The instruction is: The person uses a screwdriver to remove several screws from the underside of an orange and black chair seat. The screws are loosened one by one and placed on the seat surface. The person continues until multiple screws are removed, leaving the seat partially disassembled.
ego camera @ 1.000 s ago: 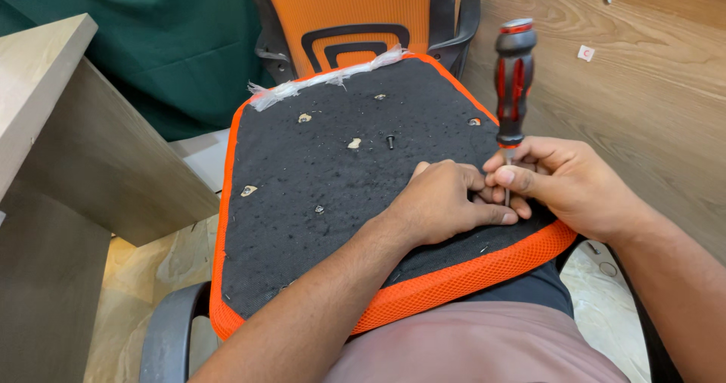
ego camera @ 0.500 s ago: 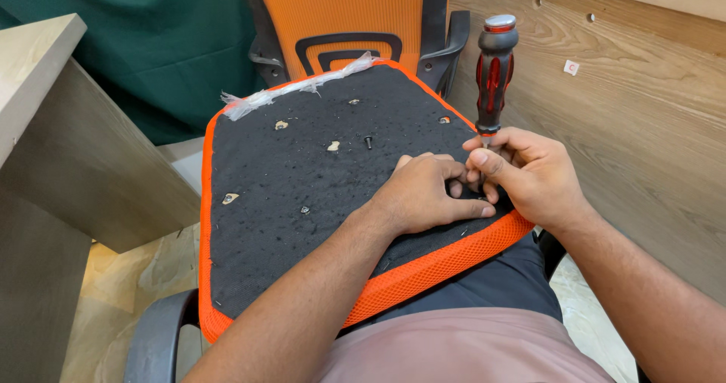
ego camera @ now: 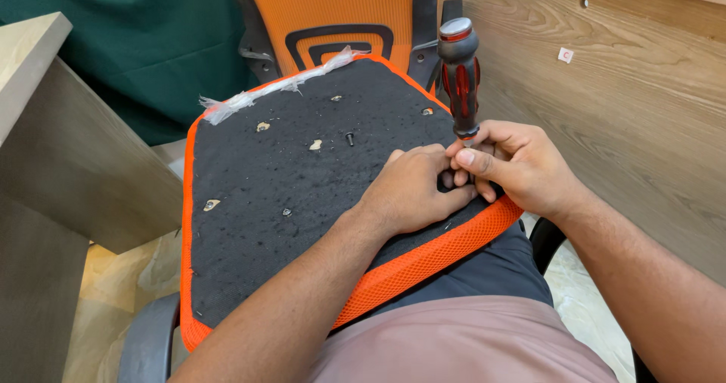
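At the far left a pale wooden desk (ego camera: pixel 45 133) runs out of view, its top cut off by the frame edge, with green cloth (ego camera: pixel 144 35) behind it. An upturned seat (ego camera: pixel 287 194), black underneath with an orange mesh rim, lies across the person's lap, its near corner hidden under the left forearm. A strip of clear plastic (ego camera: pixel 265 89) clings to its far edge, and a small bolt (ego camera: pixel 350 138) stands in the black underside among several torn holes. The left hand (ego camera: pixel 412 190) rests on the seat near its right edge, fingers curled down around a spot that cannot be made out; whether it pinches anything is not visible. Touching it, the right hand (ego camera: pixel 514 167) is closed around the lower shaft of a screwdriver (ego camera: pixel 459 77), whose red and black handle stands upright above the fingers. The tip is hidden between the two hands, so what it meets on the seat cannot be seen. Behind the seat stands an orange chair back (ego camera: pixel 340 12), its top cut off, and a wood panel (ego camera: pixel 628 103) fills the right side.
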